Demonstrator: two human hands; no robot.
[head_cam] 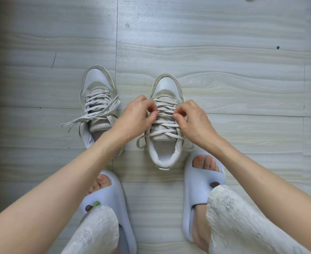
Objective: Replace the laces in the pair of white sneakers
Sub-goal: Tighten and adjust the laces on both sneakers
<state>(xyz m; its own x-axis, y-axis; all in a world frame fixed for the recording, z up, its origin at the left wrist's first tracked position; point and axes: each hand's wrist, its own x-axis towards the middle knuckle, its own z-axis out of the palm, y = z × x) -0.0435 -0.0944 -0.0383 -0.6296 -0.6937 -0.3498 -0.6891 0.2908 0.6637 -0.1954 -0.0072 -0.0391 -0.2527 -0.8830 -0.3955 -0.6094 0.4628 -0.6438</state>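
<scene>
Both sneakers stand on the floor (224, 52), toes away from you. Left sneaker (98, 99): laced, ends trailing loose off its near-left side. Right sneaker (166, 125): the one in hand, just ahead of your slides (202, 180).

Your left hand (136, 118) is curled at the sneaker's left eyelet row, thumb and fingertips pinching the lace (164, 123) at a middle crossing. Your right hand (193, 121) mirrors it on the right row, fingers bent in, pinching the same lace. Cannot tell whether each pinch has one strand or two.

Judgement: you are working the lace at the middle crossings. Whether slackening it to pull out or snugging it down, the frame doesn't say. A loose loop lies off the near-left side by the collar, so the top ends look free.

To do it well:
- Work one crossing at a time, collar toward toe if unlacing. Don't yank the whole run; it binds in the eyelets.
- Pull each side by an equal amount so the ends stay even.
- Keep the lace flat between the fingers; a twist here carries through every eyelet.
- The sneaker is unheld and will likely slide. Brace it against a slide or pin the heel with a palm.
- Keep the tongue centred under the crossings.
</scene>
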